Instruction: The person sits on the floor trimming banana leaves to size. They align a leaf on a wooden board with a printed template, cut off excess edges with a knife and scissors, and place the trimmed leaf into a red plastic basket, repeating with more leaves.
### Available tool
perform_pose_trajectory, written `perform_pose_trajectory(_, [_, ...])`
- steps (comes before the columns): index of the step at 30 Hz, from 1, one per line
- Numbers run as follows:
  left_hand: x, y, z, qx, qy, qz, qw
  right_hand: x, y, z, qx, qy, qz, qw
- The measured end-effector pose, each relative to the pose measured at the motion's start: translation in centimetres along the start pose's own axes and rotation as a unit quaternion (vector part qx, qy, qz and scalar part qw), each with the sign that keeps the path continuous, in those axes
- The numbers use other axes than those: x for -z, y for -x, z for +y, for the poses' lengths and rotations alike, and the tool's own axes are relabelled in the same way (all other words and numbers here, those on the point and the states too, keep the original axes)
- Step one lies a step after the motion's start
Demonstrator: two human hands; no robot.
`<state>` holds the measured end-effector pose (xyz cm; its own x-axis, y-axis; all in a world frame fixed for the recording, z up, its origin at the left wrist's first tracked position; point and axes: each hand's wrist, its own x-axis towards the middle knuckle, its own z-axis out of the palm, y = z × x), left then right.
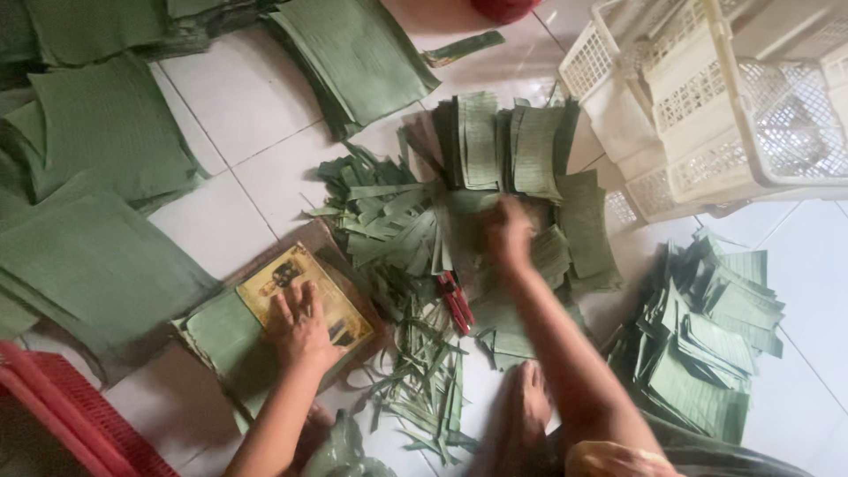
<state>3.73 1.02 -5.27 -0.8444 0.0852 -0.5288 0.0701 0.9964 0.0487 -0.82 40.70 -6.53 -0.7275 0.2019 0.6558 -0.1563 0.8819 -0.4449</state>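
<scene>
My left hand (299, 329) lies flat, fingers spread, on a yellowish card (300, 296) that sits atop a stack of green leaf sheets (216, 340), w/ a brownish board (331, 243) underneath. It's pressing down, not gripping anything.

My right hand (508, 234) is stretched fwd into the cut leaf pieces (512, 146) in the middle of the floor. It's blurred, so I can't tell if the fingers have closed on a piece or are only touching the pile.

A red-handled cutter (456, 300) lies between my two hands, next to a mess of narrow leaf trimmings (415, 371). Nobody's holding it.

Step in hand, I'd say: card works as a template on the stack, left hand keeps it from sliding, right hand deals w/ the already cut pieces.

Next move prob calls for keeping the left palm firm so card edges stay lined up w/ the sheets below, and the right hand coming back to the cutter.

Around me:
- big uncut leaf sheets (97, 256) to the left
- another heap of cut pieces (707, 353) to the right
- white baskets (707, 97) top right
- red crate (71, 415) bottom left
- my foot (521, 415) close to the trimmings
</scene>
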Motion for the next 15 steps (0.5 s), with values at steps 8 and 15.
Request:
perform_pose_trajectory(8, [1.7,1.0,1.2,0.012,0.009,0.005,1.0,14.5,-3.4,11.6,-0.291,0.273,-0.139,0.906])
perform_pose_trajectory(15, [-3.1,-2.2,0.8,-0.018,-0.048,0.213,0.976,-0.8,-5.0,-0.2,-0.022,0.022,-0.146,0.989])
